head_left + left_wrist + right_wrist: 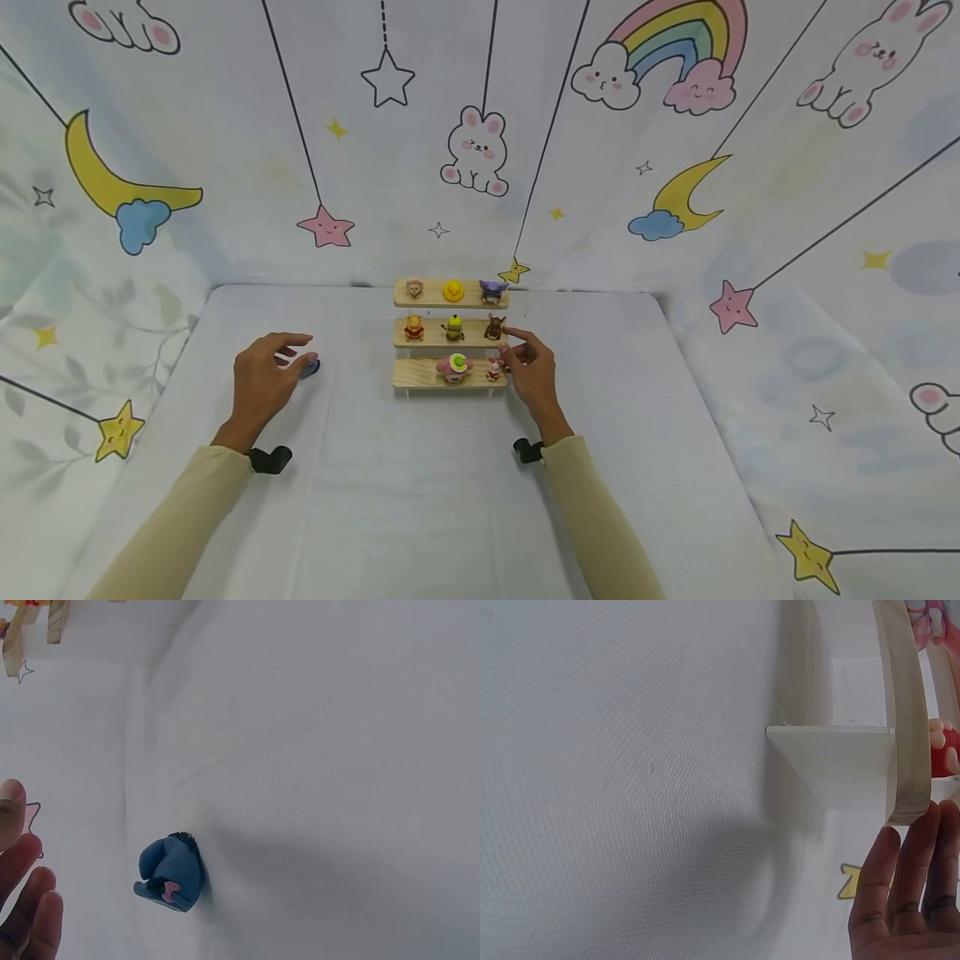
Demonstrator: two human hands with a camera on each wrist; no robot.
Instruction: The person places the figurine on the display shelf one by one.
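My left hand (264, 371) is held over the left side of the table, fingers apart and loosely bent. Close by its thumb in the head view is a blue donkey figurine (176, 874) with a pink bow; the left wrist view shows it on the white cloth, apart from the fingers. A three-tier wooden display shelf (412, 377) stands in the middle. At its right end is my right hand (534, 367), its extended fingers (913, 877) right at the end of a board. Nearest to it are a brown figurine (493, 327) and a small pink-and-red figurine (493, 370).
On the top tier are a lion-like figurine (414, 288), a yellow round one (453, 290) and a purple one (492, 290). The middle tier holds a bear (414, 327) and a yellow-green figurine (453, 327); a pink one (454, 367) sits below. Behind hangs a patterned cloth (285, 125).
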